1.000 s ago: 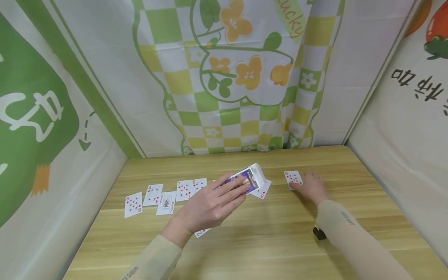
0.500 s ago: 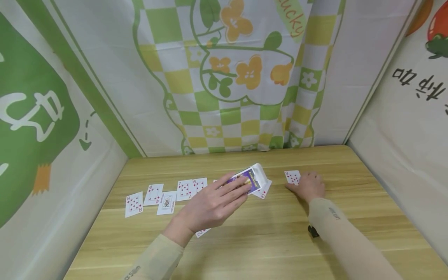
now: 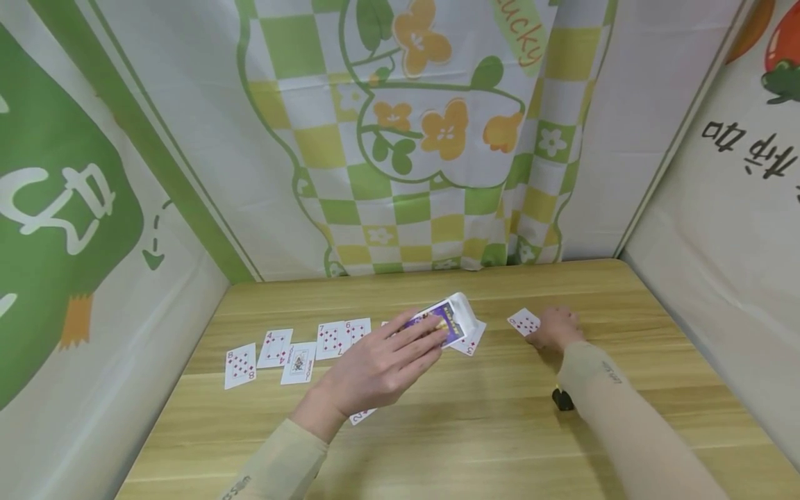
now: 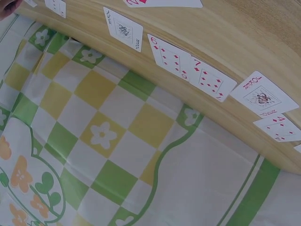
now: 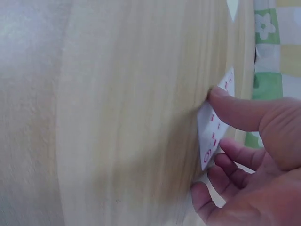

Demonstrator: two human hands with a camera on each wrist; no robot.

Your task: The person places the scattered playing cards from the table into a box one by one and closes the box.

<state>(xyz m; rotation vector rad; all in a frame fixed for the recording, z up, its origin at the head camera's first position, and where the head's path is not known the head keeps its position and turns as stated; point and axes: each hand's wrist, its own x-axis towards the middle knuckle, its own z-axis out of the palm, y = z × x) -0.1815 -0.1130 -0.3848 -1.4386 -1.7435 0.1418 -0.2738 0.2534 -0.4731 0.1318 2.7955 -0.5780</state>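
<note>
My left hand [image 3: 381, 361] holds a purple and white card box [image 3: 451, 321] above the table, fingers lying across its top; its thumb is hidden. At the right, my right hand [image 3: 556, 326] pinches a red diamond playing card [image 3: 523, 322] that looks like a nine. The right wrist view shows the thumb on the near side of this tilted card [image 5: 209, 134], with fingertips around its lower edge. Partly under the box lies a three of diamonds [image 3: 470, 340]. Beneath my left hand, a two [image 3: 361, 416] shows only a corner.
On the left lie an eight [image 3: 240, 365], a four [image 3: 275, 347], a joker [image 3: 298, 362], a seven [image 3: 329, 339] and a six [image 3: 357, 329], all face up. Another joker [image 4: 123, 30] appears in the left wrist view. A patterned curtain [image 3: 412, 208] hangs behind the table [image 3: 462, 444].
My right hand has turned the diamond card so it slants, and its fingers have drawn in at the card's right edge. My left hand and the box have stayed put.
</note>
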